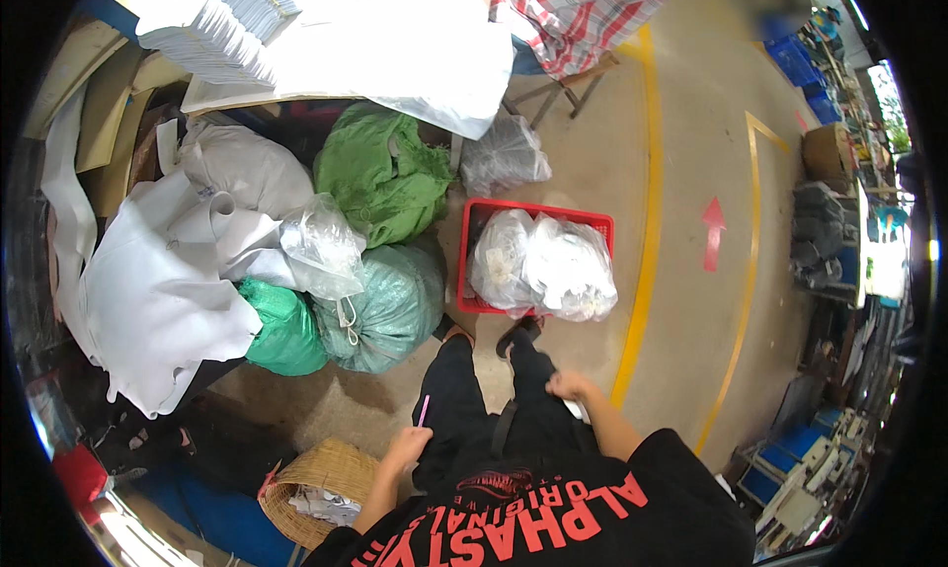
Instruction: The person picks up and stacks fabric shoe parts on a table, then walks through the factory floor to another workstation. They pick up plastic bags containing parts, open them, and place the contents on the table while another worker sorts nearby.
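My left hand (407,448) is closed over my left thigh. A slim pink pen-like stick (425,410) stands up out of it. By my right thigh, my right hand (569,384) has its fingers curled. Something white (576,410) shows just below that hand, and whether the fingers grip it is hidden. Beyond my feet a red plastic crate (536,207) sits on the floor. Clear plastic bags (568,271) of white pieces fill it and bulge over its right and near sides.
Left of the crate are a green sack (383,172), a pale green sack (383,315) and white sheets (158,290). A table with stacked sheets (222,39) stands beyond. A wicker basket (331,458) lies tilted at lower left. A yellow floor line (647,221) runs along the right.
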Motion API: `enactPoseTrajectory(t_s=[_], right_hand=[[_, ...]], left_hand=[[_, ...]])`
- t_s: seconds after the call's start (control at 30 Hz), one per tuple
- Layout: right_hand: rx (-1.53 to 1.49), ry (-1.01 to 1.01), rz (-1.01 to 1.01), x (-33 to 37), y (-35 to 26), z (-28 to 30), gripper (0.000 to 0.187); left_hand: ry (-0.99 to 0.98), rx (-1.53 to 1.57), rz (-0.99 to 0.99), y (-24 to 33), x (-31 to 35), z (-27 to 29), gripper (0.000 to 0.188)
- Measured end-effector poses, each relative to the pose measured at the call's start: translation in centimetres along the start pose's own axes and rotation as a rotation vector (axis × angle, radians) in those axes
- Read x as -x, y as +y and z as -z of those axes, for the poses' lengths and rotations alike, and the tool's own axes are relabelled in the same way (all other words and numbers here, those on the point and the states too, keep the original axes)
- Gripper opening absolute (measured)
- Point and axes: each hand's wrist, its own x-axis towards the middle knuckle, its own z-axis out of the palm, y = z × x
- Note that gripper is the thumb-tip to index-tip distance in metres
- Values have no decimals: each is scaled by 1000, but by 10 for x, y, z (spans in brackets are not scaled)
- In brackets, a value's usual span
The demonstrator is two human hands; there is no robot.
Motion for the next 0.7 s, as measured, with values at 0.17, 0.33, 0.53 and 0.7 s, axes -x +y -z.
enactPoseTrajectory(t_s=[0.17,0.33,0.53,0.7], right_hand=[[-400,-326,-167,26,58,-21,40],[-435,102,-123,7,62,30,55],[-1016,598,-29,-129,2,54,47],[-1315,92,108,-230,-69,45,43]], left_hand=[[-184,224,79,52,14,-37,39],[-324,-151,-51,119,-26,-78,34],[106,-244,-256,188,-171,-138,39],[194,-20,-273,163,-251,-117,29]])
